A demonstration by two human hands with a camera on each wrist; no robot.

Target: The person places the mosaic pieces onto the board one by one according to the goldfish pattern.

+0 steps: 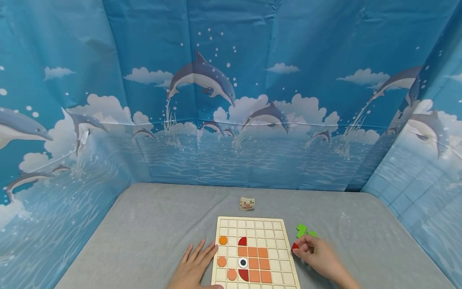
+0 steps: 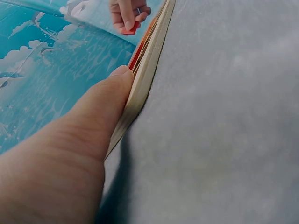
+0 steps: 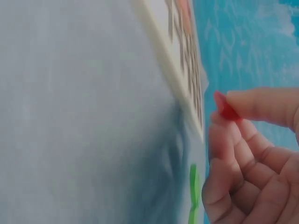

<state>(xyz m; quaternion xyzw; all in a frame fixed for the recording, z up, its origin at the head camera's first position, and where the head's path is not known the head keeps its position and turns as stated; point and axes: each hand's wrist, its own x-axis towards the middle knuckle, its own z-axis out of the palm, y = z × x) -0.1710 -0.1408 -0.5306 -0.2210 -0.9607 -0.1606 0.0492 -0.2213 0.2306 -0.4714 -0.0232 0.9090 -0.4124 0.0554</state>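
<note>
A wooden grid board (image 1: pixel 283 245) lies on the grey cloth in the head view. On it sit red quarter-circle pieces (image 1: pixel 244 275), several orange squares (image 1: pixel 254 263), several orange discs (image 1: pixel 221 261) and a white disc with a black centre (image 1: pixel 243 263). My left hand (image 1: pixel 195 265) rests along the board's left side, fingers straight and spread, with its thumb (image 2: pixel 110 91) touching the near edge. Just off the board's right side, my right hand (image 1: pixel 317 255) pinches a small red piece (image 3: pixel 226 107) between thumb and fingers. The fingers partly cover this piece, so its full outline is hidden.
Green pieces (image 1: pixel 301 229) lie on the cloth right of the board, just beyond my right hand. A small patterned card (image 1: pixel 247 203) lies past the board's far edge. A blue dolphin-print curtain (image 1: pixel 223 160) encloses the grey surface (image 1: pixel 162 212) at the back and sides.
</note>
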